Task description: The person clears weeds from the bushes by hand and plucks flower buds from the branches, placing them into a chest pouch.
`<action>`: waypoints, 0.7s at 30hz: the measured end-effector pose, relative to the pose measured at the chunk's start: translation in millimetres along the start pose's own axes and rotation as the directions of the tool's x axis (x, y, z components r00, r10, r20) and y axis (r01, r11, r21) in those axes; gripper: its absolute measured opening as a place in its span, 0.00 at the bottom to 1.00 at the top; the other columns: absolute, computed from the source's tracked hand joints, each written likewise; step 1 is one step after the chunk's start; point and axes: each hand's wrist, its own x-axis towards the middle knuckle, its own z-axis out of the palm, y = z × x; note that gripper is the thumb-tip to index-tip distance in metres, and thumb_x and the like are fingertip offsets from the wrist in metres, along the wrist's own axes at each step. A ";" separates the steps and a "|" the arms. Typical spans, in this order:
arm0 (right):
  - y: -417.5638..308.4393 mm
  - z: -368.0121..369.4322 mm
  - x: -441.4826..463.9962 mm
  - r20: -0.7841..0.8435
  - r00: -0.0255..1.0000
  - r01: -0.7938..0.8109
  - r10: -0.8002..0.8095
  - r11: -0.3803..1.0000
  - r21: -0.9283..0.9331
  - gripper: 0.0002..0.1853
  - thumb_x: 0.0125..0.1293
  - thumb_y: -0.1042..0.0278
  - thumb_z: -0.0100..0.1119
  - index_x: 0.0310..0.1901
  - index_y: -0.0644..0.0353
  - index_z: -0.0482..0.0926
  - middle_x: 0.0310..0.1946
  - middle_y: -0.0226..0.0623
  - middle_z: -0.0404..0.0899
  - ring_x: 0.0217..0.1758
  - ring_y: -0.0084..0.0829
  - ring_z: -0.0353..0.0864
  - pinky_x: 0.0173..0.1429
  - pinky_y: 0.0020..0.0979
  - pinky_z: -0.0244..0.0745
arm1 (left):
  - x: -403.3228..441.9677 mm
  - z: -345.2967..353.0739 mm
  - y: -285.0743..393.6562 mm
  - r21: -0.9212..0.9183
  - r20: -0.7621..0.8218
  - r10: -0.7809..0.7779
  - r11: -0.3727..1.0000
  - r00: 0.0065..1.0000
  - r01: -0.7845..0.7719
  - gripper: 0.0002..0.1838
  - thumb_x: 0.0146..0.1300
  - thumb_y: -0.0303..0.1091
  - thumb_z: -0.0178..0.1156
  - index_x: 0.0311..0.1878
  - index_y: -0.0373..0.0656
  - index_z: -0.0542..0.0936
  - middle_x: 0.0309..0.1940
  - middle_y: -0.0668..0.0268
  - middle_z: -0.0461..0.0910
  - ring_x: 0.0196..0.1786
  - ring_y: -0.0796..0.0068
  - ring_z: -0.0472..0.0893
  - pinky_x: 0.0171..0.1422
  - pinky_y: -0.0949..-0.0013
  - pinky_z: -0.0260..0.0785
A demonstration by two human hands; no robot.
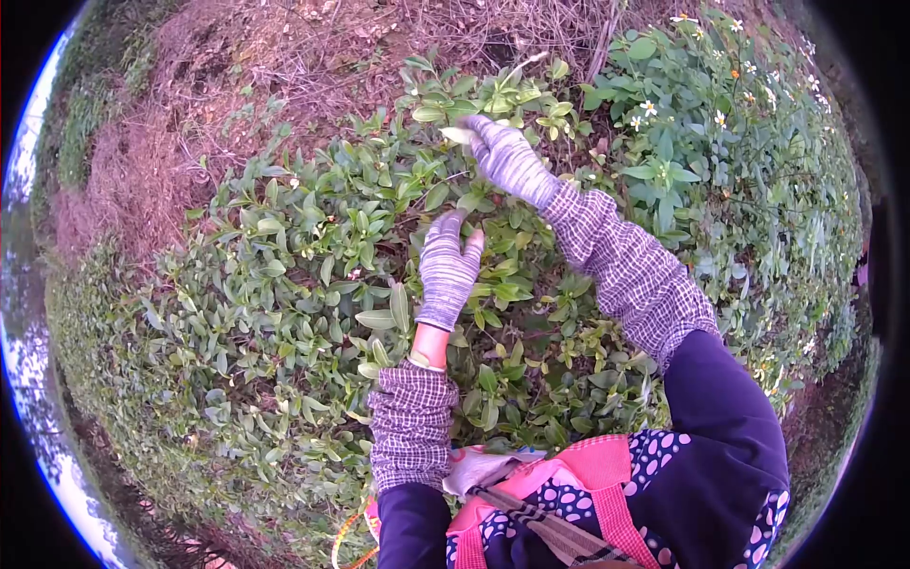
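Both my hands wear grey-and-white knitted gloves and reach into a low bush [322, 228] with oval green leaves. My left hand [448, 270] hovers over the foliage at the middle, thumb apart from the bent fingers and nothing visible in them. Higher up and to the right, my right hand [512, 163] has its fingers drawn together at the top of the bush. A pale leaf [458, 136] sticks out at its fingertips, which are slightly blurred. Leafy shoots [474, 95] stand just beyond that hand.
White-flowered weeds [649, 109] grow at the upper right. Reddish soil [199, 85] with dry twigs [512, 24] rises behind the bush. A pink and spotted apron [597, 465] and a greyish cloth or bag [483, 471] are at my body. A yellow-and-red cord [346, 531] hangs beside them.
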 end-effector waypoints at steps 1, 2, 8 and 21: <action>5.6 5.6 15.1 -0.077 0.997 0.025 -0.028 0.999 -0.044 0.13 0.62 0.73 0.45 0.48 0.59 0.71 0.27 0.42 0.77 0.27 0.33 0.78 0.33 0.31 0.72 | -2.8 0.6 1.2 0.026 0.002 0.015 1.000 1.000 -0.015 0.19 0.52 0.35 0.59 0.47 0.38 0.72 0.44 0.53 0.73 0.47 0.54 0.73 0.52 0.59 0.65; 10.7 9.0 31.8 -0.151 0.987 0.048 -0.061 0.995 -0.090 0.13 0.62 0.72 0.45 0.48 0.59 0.71 0.28 0.42 0.78 0.27 0.33 0.78 0.32 0.30 0.72 | -4.9 0.8 3.6 0.053 0.002 0.029 0.998 1.000 -0.029 0.19 0.52 0.34 0.59 0.47 0.39 0.72 0.44 0.53 0.73 0.47 0.54 0.73 0.52 0.59 0.65; 42.0 5.0 121.7 -0.027 0.993 -0.117 0.114 0.961 -0.250 0.12 0.57 0.69 0.48 0.42 0.60 0.76 0.34 0.46 0.78 0.39 0.41 0.77 0.46 0.36 0.70 | -16.7 2.4 8.5 0.035 0.009 0.029 0.999 1.000 -0.029 0.17 0.53 0.32 0.58 0.46 0.39 0.73 0.42 0.53 0.73 0.44 0.56 0.74 0.49 0.62 0.67; 123.4 58.2 198.8 0.390 0.832 -0.384 0.395 0.917 -0.111 0.13 0.51 0.64 0.60 0.33 0.65 0.79 0.24 0.38 0.79 0.24 0.32 0.78 0.29 0.33 0.72 | -30.2 -0.1 11.1 -0.033 0.044 -0.047 0.998 0.998 0.048 0.12 0.53 0.30 0.59 0.40 0.35 0.76 0.37 0.54 0.75 0.34 0.59 0.77 0.38 0.66 0.70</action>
